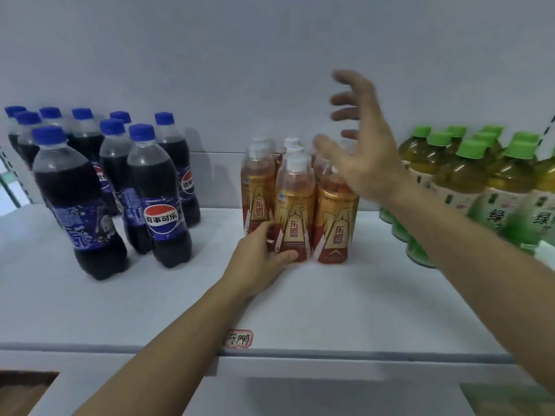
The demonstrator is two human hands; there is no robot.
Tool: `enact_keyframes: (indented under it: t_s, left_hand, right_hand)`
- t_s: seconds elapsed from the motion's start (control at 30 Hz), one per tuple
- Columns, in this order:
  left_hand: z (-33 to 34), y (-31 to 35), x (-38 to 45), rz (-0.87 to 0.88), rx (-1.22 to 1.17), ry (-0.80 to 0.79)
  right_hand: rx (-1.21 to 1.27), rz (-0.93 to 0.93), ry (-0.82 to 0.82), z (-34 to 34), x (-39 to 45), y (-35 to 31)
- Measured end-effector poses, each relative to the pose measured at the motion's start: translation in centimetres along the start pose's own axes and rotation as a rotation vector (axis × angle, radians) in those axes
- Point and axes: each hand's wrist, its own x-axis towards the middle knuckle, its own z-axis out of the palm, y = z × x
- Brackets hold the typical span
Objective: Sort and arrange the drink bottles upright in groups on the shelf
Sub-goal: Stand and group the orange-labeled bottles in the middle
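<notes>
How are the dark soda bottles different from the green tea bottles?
The soda bottles have blue caps and dark, nearly black drink; the green tea bottles have light green caps and yellowish drink. The soda labels are dark blue, the tea labels pale green. The soda group stands at the left of the shelf, the tea group at the right. Both groups are clear plastic bottles standing upright.

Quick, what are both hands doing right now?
Left hand: closed around the bottom of a gold and red bottle standing on the shelf.
Right hand: open, fingers spread, holding nothing.
</notes>
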Motion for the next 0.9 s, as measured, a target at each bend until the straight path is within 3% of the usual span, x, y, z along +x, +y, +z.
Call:
enact_keyframes:
  t_s: [0.03,0.1,0.3,0.43,0.9]
  left_hand:
    - [0.0,0.0,0.0,0.004,0.013,0.001]
    - [-0.1,0.0,0.1,-0.004,0.016,0.0]
    - [0.0,-0.1,0.4,-0.015,0.013,-0.012]
    - [-0.1,-0.5,0.5,0.007,0.045,-0.003]
    - [0.2,-0.7,0.3,0.057,0.103,-0.043]
  right_hand:
    - [0.082,0.036,0.159,-0.1,-1.4,0.7]
    - [0.161,0.168,0.258,0.1,-4.7,2.9]
    - [0.324,0.57,-0.25,1.3,-11.5,8.5]
    - [0.412,0.587,-0.383,2.4,-12.2,8.7]
    - [0.273,0.574,-0.354,3.0,-12.8,8.5]
